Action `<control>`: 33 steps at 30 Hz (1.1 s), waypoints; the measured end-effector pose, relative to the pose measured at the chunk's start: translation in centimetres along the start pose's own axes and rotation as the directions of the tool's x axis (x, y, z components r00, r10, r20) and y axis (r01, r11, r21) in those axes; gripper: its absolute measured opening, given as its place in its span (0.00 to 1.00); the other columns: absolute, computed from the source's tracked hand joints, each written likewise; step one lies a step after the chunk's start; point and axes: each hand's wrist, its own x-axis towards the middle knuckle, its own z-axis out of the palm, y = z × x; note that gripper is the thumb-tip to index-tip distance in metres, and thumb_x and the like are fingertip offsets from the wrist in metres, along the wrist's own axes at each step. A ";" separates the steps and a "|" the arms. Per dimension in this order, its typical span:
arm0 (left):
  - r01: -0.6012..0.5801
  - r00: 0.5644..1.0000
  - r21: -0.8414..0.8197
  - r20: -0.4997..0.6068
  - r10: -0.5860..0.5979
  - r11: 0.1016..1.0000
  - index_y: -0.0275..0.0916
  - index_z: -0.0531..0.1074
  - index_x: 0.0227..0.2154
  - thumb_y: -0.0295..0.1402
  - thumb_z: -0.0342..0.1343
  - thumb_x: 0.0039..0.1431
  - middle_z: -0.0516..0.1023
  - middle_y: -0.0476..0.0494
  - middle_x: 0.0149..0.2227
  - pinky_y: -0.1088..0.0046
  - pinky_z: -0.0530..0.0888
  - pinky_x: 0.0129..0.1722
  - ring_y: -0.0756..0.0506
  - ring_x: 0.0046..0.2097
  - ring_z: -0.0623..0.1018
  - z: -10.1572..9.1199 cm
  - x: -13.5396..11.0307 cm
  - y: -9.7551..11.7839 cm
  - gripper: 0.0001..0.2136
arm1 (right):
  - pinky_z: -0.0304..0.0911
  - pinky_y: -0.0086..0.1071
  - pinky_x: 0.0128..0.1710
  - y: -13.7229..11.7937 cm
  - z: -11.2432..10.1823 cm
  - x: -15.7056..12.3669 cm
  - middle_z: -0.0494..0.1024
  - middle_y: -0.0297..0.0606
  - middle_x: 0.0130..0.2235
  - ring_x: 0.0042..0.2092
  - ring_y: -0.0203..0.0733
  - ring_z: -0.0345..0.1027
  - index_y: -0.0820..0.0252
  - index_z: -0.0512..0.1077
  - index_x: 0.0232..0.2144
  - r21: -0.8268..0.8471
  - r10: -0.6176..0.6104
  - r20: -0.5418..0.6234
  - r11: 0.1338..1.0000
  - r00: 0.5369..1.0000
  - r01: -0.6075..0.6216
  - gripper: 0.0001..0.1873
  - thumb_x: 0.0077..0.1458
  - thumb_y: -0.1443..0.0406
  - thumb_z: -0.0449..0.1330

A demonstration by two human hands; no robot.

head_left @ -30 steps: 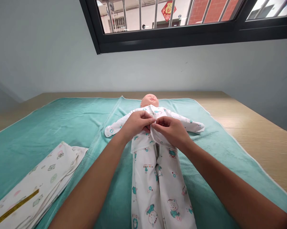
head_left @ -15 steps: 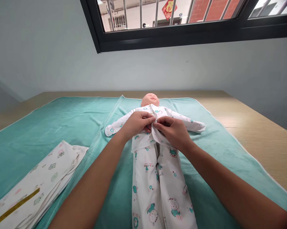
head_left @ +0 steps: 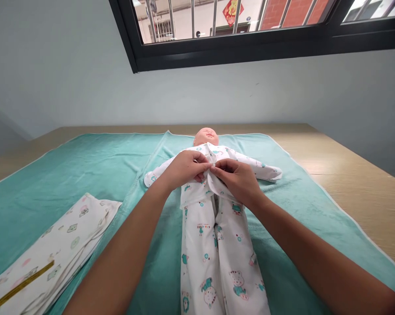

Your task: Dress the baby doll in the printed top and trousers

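Observation:
A baby doll (head_left: pixel 206 136) lies on its back with its head at the far side, dressed in a white printed baby shirt (head_left: pixel 194 192) and matching baby trousers (head_left: pixel 200 253). Its sleeves stretch out to both sides. Over the chest, my left hand (head_left: pixel 187 167) pinches the shirt's front edge between thumb and fingers. Right beside it, my right hand (head_left: pixel 235 177) pinches the other part of the shirt's front, the fingertips of both hands almost meeting. Whatever fastener may be between them is too small to make out.
A teal blanket (head_left: pixel 118 162) is spread beneath the doll on a wooden table (head_left: pixel 345 179). Left of my left arm lies a folded printed cloth (head_left: pixel 69 236) with a yellow strip (head_left: pixel 23 284) across it. A wall and a barred window (head_left: pixel 217 57) stand behind.
Both hands stay pinched at the shirt front. My left hand has shifted slightly left and up; my right hand has barely moved.

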 end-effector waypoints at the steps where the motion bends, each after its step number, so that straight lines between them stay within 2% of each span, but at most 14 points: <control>1: -0.005 1.000 -0.005 -0.001 0.005 1.000 0.35 0.76 0.28 0.35 0.62 0.55 0.75 0.46 0.25 0.76 0.76 0.28 0.51 0.27 0.75 0.0 0.0 0.0 0.08 | 0.61 0.32 0.32 -0.1 0.0 0.0 0.78 0.36 0.30 0.32 0.39 0.66 0.59 0.77 0.29 0.002 0.001 0.003 1.000 1.000 -0.001 0.14 0.54 0.54 0.63; 6: -0.033 0.999 0.014 -0.038 0.033 0.999 0.36 0.76 0.28 0.35 0.62 0.54 0.76 0.47 0.25 0.75 0.76 0.28 0.50 0.28 0.76 0.4 0.1 -0.1 0.07 | 0.58 0.31 0.28 -0.8 -0.1 0.1 0.75 0.35 0.26 0.29 0.37 0.63 0.59 0.76 0.26 -0.029 0.074 0.003 0.997 0.997 -0.074 0.14 0.53 0.55 0.62; 13: -0.053 0.996 0.055 -0.065 0.056 0.997 0.37 0.74 0.28 0.34 0.60 0.54 0.76 0.49 0.25 0.76 0.74 0.25 0.51 0.25 0.75 1.4 0.1 0.0 0.05 | 0.54 0.30 0.22 -1.1 -0.1 0.3 0.72 0.33 0.21 0.24 0.35 0.59 0.59 0.74 0.22 0.021 0.195 -0.043 0.981 0.980 -0.194 0.09 0.48 0.60 0.61; 16: -0.045 0.996 0.055 -0.080 0.049 0.997 0.37 0.73 0.27 0.31 0.59 0.53 0.76 0.49 0.26 0.76 0.74 0.24 0.52 0.24 0.74 1.7 0.2 0.1 0.03 | 0.54 0.29 0.21 -0.8 -0.1 0.3 0.72 0.33 0.21 0.23 0.35 0.59 0.60 0.75 0.22 0.020 0.194 -0.048 0.981 0.980 -0.193 0.09 0.47 0.61 0.60; 22: -0.019 0.998 -0.053 -0.069 0.015 0.998 0.36 0.73 0.26 0.28 0.59 0.52 0.74 0.48 0.26 0.78 0.74 0.24 0.52 0.26 0.74 1.8 0.3 0.0 0.02 | 0.56 0.29 0.22 -0.6 0.1 0.3 0.73 0.34 0.22 0.24 0.35 0.60 0.59 0.75 0.22 0.019 0.189 -0.068 0.982 0.980 -0.188 0.08 0.46 0.61 0.60; 33: -0.005 0.998 -0.082 -0.068 -0.001 0.997 0.35 0.74 0.25 0.27 0.59 0.51 0.74 0.48 0.25 0.79 0.74 0.24 0.53 0.26 0.74 1.9 0.5 -0.3 0.02 | 0.52 0.28 0.22 -0.6 0.3 -0.1 0.69 0.31 0.21 0.24 0.33 0.56 0.59 0.73 0.21 0.032 0.178 -0.059 0.984 0.982 -0.176 0.06 0.46 0.64 0.59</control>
